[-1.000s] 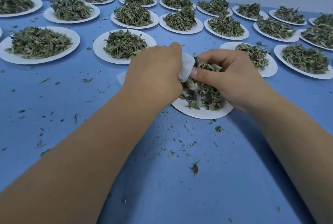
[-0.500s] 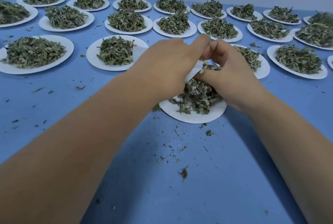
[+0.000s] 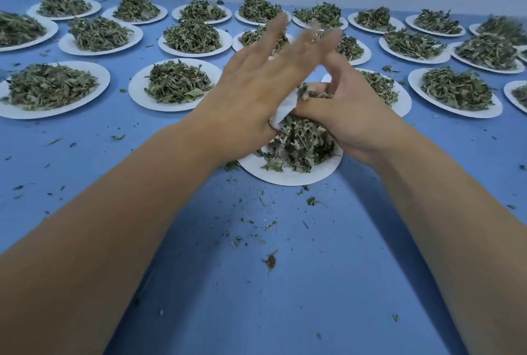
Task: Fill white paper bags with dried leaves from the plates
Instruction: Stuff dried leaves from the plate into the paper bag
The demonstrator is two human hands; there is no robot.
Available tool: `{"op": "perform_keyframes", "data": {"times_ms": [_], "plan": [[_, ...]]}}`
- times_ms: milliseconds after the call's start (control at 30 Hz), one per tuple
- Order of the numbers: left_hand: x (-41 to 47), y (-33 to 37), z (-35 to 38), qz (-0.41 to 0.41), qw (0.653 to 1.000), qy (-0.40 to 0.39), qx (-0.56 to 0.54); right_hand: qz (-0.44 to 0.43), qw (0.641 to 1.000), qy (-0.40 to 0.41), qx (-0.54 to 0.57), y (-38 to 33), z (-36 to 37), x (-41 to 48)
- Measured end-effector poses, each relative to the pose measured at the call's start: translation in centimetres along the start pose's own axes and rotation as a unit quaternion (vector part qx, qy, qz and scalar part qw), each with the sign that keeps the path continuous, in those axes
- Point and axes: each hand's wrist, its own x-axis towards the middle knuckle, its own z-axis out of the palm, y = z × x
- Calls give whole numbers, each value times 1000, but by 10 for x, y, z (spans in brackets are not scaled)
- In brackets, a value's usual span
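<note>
Leaves (image 3: 307,90) gripped in right hand (image 3: 353,118) above plate (image 3: 288,179)

A: Where's the white paper bag (image 3: 282,110)?
B: Crumpled, between my left hand (image 3: 251,92) and right hand (image 3: 350,115), just above the near plate (image 3: 288,176).
A: And the dried leaves (image 3: 299,143)?
B: Heaped green on that plate.

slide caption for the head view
Left hand and right hand stuff dried leaves from a plate into a white paper bag.
</note>
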Motion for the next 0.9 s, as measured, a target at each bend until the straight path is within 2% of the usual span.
{"op": "perform_keyframes", "data": {"times_ms": [133, 200, 267, 333, 400, 500, 633, 767, 900], "plan": [[-10, -6, -7, -56, 998, -14, -12, -16, 997, 33, -66, 3, 6, 0], [-21, -7, -11, -112, 991, -13, -71, -25, 995, 47, -89, 4, 9, 0], [-31, -4, -15, -225, 956, 57, -181, -33, 991, 72, -107, 4, 10, 1], [-33, 0, -16, -283, 910, 156, -260, -39, 989, 89, -115, 4, 13, 1], [-32, 4, -14, -281, 902, 174, -277, -44, 987, 99, -118, 3, 17, 1], [-29, 7, -7, -260, 922, 129, -255, -51, 983, 112, -133, 3, 20, 1], [-25, 5, -1, -256, 933, 141, -212, -47, 978, 123, -164, 3, 23, 0], [-26, 7, -6, -236, 928, 140, -253, -52, 966, 160, -195, 1, 26, 3], [-28, 11, -10, -211, 921, 94, -314, -53, 949, 176, -255, -1, 30, 6]]}}
